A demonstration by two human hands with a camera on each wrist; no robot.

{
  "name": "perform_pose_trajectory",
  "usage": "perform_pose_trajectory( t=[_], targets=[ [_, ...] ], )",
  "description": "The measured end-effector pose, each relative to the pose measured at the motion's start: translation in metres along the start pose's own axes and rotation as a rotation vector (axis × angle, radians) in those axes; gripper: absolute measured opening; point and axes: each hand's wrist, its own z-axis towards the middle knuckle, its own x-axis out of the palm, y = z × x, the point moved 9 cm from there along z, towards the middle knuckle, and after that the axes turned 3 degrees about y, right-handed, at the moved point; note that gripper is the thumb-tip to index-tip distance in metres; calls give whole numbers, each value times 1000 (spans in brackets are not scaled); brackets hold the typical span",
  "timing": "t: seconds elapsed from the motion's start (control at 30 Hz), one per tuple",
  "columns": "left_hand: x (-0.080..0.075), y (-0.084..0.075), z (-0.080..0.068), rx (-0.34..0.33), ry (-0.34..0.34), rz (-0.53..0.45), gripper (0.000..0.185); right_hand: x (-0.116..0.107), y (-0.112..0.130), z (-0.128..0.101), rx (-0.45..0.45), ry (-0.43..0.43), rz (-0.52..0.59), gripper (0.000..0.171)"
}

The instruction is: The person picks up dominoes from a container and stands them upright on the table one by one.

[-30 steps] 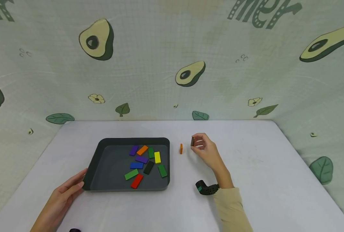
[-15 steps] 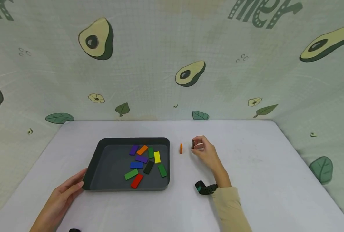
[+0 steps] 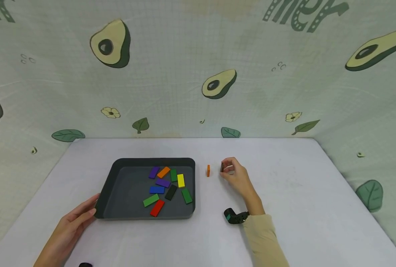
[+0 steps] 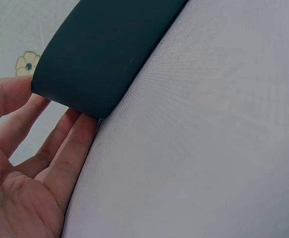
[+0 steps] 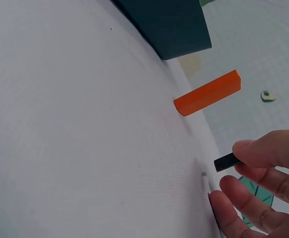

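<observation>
Fingertips of the right hand (image 3: pixel 235 173) pinch a dark block (image 3: pixel 222 167) upright just right of the standing orange block (image 3: pixel 208 170) (long axes vertical), while the left hand (image 3: pixel 71 226), fingers straight, rests against the tray (image 3: pixel 108 185).

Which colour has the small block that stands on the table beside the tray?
Orange. The block shows best in the right wrist view, upright on the table.

Most of the small dark rectangular block (image 5: pixel 227 162) is hidden behind the right hand's fingers (image 5: pixel 268 148); only one end shows. The frame's edge cuts off the left hand (image 4: pixel 25 168) and the dark grey plastic tray (image 4: pixel 99 49). A small black object (image 3: pixel 85 264) at the head view's bottom edge cannot be identified.
</observation>
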Motion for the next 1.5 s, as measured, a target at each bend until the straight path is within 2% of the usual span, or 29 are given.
perform_pose_trajectory(
  t=[0.47,0.97,1.5],
  targets=[
    [2,-2,0,8,8,8,48,5,0,1,-4,4,-20,34],
    [-1,2,0,-28,-8,9,49,5,1,1,-6,26,-23,31],
    [0,-1,0,-11,-1,7,48,5,0,1,-14,41,-26,31]
  ],
)
